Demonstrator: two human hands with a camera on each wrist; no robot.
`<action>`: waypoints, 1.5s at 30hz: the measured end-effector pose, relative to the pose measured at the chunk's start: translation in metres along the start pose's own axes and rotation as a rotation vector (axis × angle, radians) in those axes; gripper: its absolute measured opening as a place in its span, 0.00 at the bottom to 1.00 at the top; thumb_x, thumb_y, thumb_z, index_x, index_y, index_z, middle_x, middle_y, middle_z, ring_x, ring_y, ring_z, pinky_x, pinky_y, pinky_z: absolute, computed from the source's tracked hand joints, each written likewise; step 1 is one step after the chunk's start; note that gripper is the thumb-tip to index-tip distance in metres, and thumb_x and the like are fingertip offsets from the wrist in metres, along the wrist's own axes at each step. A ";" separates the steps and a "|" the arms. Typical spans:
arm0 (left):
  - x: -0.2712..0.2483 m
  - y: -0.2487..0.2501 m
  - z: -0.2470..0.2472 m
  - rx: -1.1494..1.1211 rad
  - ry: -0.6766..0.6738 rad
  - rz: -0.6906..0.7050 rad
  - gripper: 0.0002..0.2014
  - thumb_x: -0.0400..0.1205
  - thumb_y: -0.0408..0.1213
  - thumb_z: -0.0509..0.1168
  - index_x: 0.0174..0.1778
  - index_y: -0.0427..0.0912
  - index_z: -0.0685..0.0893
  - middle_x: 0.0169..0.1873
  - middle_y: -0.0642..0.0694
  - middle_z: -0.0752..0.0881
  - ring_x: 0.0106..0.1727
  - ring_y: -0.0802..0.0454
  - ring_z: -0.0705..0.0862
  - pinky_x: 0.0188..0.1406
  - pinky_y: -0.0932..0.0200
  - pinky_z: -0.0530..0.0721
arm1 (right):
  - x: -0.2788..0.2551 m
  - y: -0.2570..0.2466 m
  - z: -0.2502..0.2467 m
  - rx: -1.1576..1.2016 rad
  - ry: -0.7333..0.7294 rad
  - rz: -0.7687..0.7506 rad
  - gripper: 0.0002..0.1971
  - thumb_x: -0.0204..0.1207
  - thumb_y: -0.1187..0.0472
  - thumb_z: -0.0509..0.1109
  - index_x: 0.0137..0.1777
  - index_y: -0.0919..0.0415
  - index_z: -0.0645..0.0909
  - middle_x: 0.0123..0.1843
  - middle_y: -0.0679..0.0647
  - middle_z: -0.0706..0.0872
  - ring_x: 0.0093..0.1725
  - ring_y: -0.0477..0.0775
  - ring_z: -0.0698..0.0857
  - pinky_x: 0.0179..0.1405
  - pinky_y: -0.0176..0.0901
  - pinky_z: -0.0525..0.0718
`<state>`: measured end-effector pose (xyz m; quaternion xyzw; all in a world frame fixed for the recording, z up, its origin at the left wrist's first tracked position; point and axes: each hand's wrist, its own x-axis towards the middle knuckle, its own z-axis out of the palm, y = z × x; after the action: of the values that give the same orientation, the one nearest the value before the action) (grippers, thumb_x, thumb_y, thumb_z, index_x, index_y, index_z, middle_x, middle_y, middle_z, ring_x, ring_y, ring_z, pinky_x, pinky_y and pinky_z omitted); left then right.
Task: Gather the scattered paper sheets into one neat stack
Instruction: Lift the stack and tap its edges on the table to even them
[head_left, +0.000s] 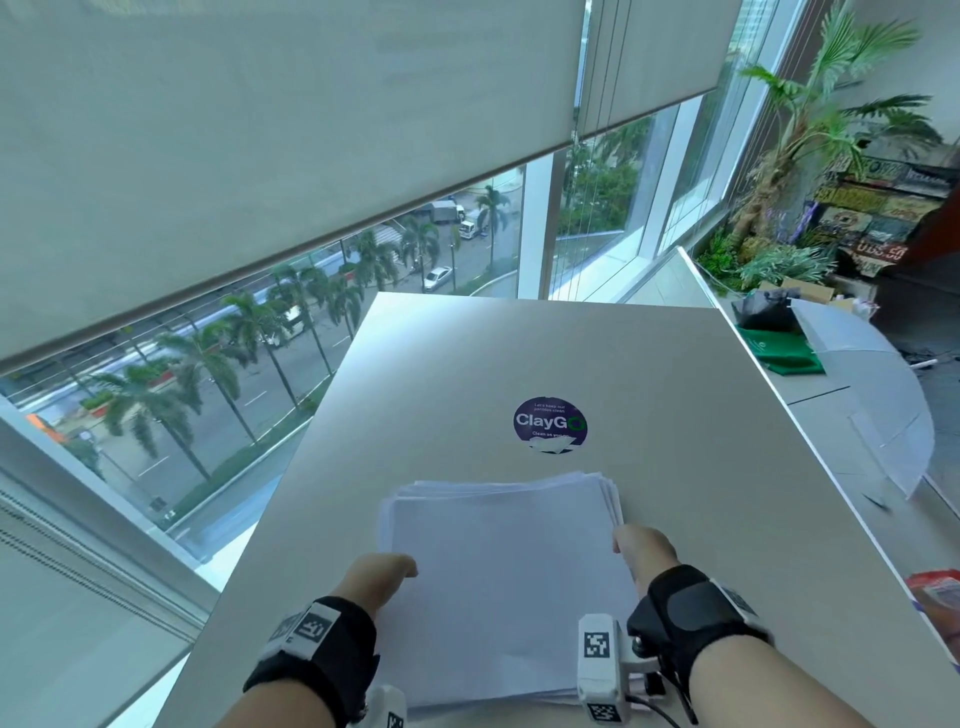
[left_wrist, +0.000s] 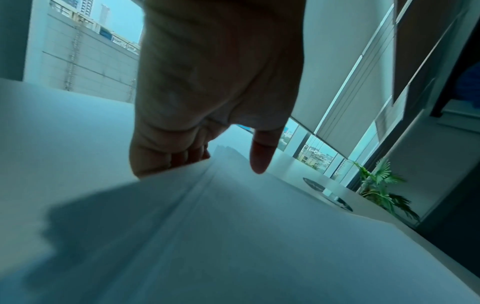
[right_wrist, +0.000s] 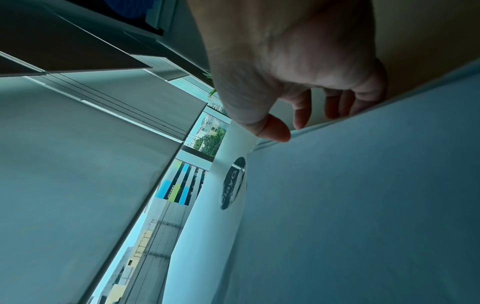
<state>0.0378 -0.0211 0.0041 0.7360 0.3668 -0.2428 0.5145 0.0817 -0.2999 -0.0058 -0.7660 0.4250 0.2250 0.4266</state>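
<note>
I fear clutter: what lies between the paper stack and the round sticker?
Only bare table separates the paper stack from the round sticker, per the head view.

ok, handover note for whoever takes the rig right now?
Left hand: grips the stack's left edge, fingers under, thumb above.
Right hand: grips the right edge, thumb on top.
Stack: all visible sheets gathered, held at the table's near side, just short of the sticker.
Done: gathering.
Left: far edges are still fanned; square them up and lay the stack flat.
</note>
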 end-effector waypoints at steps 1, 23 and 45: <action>0.002 -0.003 -0.001 -0.009 -0.001 0.000 0.23 0.71 0.32 0.67 0.61 0.25 0.78 0.61 0.28 0.82 0.53 0.38 0.81 0.54 0.51 0.79 | 0.000 0.000 -0.001 -0.006 0.010 -0.007 0.06 0.75 0.66 0.61 0.47 0.70 0.73 0.44 0.62 0.78 0.52 0.63 0.80 0.59 0.46 0.78; -0.012 -0.005 -0.001 -0.105 -0.166 0.087 0.16 0.68 0.34 0.70 0.52 0.37 0.80 0.56 0.34 0.84 0.57 0.37 0.83 0.59 0.46 0.80 | -0.026 0.003 -0.008 -0.098 -0.144 -0.075 0.16 0.77 0.67 0.62 0.63 0.71 0.74 0.72 0.67 0.74 0.71 0.65 0.74 0.69 0.51 0.73; -0.019 -0.010 -0.006 -0.370 -0.296 0.260 0.30 0.59 0.24 0.64 0.61 0.28 0.78 0.54 0.27 0.86 0.49 0.33 0.86 0.51 0.41 0.87 | -0.031 0.005 -0.023 0.167 -0.355 -0.354 0.13 0.76 0.80 0.60 0.56 0.68 0.76 0.50 0.68 0.83 0.50 0.67 0.82 0.50 0.57 0.82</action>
<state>0.0178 -0.0189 0.0143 0.6269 0.2279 -0.2084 0.7153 0.0606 -0.3063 0.0267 -0.7390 0.2198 0.2418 0.5891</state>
